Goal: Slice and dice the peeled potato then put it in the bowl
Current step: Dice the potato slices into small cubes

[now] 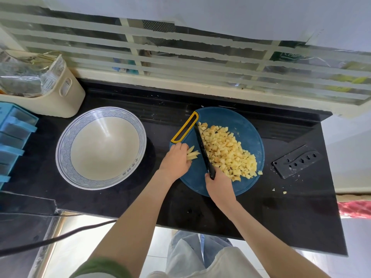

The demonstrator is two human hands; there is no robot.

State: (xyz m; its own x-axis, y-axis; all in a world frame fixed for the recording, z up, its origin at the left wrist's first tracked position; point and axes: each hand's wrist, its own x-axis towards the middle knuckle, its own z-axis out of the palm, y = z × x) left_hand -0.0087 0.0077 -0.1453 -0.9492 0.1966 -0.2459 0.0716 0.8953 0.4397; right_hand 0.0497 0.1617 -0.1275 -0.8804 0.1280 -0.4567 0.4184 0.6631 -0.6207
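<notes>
Yellow potato sticks [192, 154], last uncut bundle, held down on round blue plastic cutting board [247, 125] by left hand [176, 159], fingers curled over them. Black-bladed kitchen knife [202, 149] gripped in right hand [218, 185], blade set between sticks and heap of diced potato cubes [226, 151]. Fingertips best kept tucked back from blade; even crosswise cuts advised. White ceramic bowl with blue wave rim [100, 147] stood left of board on black stone worktop [291, 207].

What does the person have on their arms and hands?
Nothing on the left hand or right hand: no gloves, rings or watch show. Both forearms are bare. A green sleeve covers the left upper arm; the right arm shows none.
</notes>
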